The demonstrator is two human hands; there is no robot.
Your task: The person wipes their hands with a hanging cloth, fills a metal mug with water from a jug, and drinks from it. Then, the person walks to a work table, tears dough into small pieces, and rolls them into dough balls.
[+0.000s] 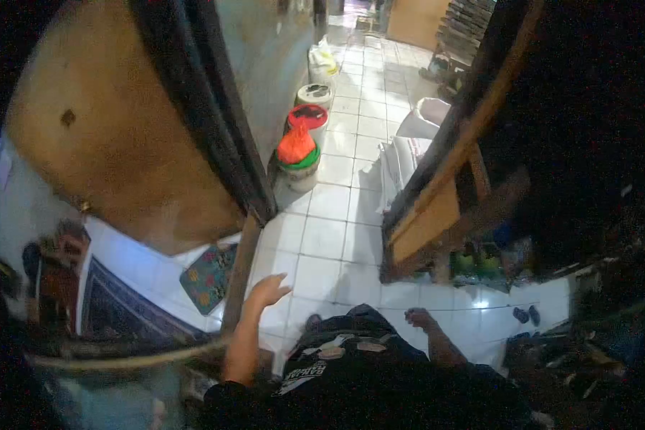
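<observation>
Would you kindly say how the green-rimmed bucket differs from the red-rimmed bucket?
The green-rimmed bucket has an orange-red bag on top; the red-rimmed bucket shows something dark inside its rim. The green-rimmed bucket is nearer the camera, the red-rimmed bucket just beyond. Both stand on tiles by the wall.

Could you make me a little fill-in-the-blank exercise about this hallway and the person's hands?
The orange bag rests on top of a bucket with a ____ rim.
The container just behind that bucket has a ____ rim.
The floor is covered with white square ____.
The person's left hand is holding ____.

Missing words, in order: green; red; tiles; nothing.
</observation>
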